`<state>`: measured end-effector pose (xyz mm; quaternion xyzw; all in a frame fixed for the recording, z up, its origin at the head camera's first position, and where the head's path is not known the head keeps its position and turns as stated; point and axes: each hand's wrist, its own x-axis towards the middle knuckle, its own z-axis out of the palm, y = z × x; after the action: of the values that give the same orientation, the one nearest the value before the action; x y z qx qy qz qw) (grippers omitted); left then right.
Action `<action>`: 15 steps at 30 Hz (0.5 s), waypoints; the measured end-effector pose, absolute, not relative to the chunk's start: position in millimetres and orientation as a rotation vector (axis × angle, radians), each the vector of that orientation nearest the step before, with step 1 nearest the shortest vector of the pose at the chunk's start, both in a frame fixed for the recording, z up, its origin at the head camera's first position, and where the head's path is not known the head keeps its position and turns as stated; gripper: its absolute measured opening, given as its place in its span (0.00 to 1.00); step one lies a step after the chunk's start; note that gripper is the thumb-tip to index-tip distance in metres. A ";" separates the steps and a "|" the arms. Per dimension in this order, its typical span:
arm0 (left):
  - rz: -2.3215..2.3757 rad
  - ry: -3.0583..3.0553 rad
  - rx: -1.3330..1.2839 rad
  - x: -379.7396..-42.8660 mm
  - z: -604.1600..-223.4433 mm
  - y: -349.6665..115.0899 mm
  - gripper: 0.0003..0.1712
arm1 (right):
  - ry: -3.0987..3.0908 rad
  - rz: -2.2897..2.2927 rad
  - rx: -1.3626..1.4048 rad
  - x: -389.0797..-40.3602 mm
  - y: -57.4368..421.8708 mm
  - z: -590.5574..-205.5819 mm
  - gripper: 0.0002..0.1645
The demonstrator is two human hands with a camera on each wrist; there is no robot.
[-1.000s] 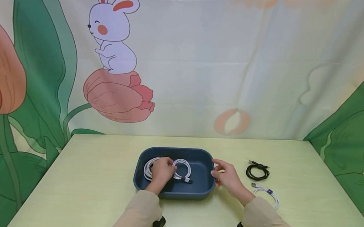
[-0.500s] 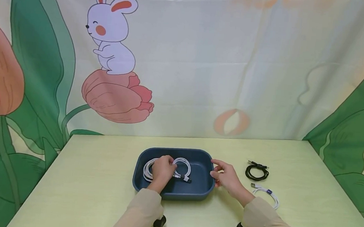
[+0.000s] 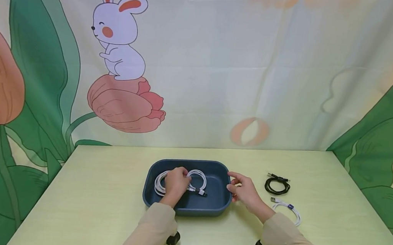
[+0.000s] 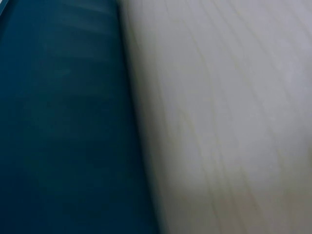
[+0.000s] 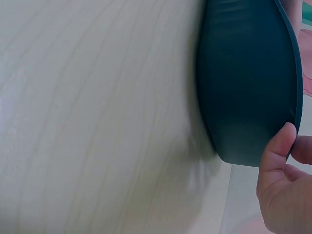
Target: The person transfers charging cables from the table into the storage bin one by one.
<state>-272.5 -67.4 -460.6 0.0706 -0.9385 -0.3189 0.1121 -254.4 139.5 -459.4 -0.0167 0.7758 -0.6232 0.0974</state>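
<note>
A dark blue rectangular bin [image 3: 218,185] sits on the table with two coiled white cables in it. My left hand [image 3: 175,184] reaches inside and pinches the edge of the right-hand white cable [image 3: 205,182], whose plug and dark tie lie at its lower side. Partly behind that hand is the other white cable [image 3: 157,184]. At the bin's right end, my right hand [image 3: 244,189] grips the rim; in the right wrist view its thumb [image 5: 280,144] presses the outer wall, fingers behind the edge. The left wrist view has only the bin's outer wall [image 4: 73,122] and tabletop.
To the right of the bin, a coiled black cable [image 3: 276,193] lies on the pale wooden table [image 3: 108,192]. In front of it is a white cable with a blue tie [image 3: 291,207], partly overlapped by the right sleeve [image 3: 284,233]. A printed curtain [image 3: 199,80] hangs behind.
</note>
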 end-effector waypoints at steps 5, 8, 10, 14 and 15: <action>-0.947 -2.735 0.221 -273.9 -462.2 -66.0 0.04 | 2.306 -1.843 -0.047 -254.0 139.1 -459.1 0.27; -0.948 -2.723 0.234 -273.9 -462.7 -65.1 0.03 | 2.314 -1.834 -0.044 -253.5 138.8 -458.2 0.27; -0.947 -2.721 0.236 -273.8 -462.7 -64.5 0.03 | 2.319 -1.829 -0.041 -252.8 138.7 -457.2 0.27; -0.946 -2.716 0.233 -273.5 -462.6 -63.9 0.03 | 2.319 -1.827 -0.043 -252.7 138.9 -457.1 0.27; -0.946 -2.714 0.230 -273.6 -462.7 -63.8 0.03 | 2.321 -1.825 -0.047 -252.9 139.1 -457.4 0.27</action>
<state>-273.6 -63.8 -462.7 0.0790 -0.9334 -0.3253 0.1290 -252.9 139.1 -457.4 -0.0158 0.7825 -0.6152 0.0943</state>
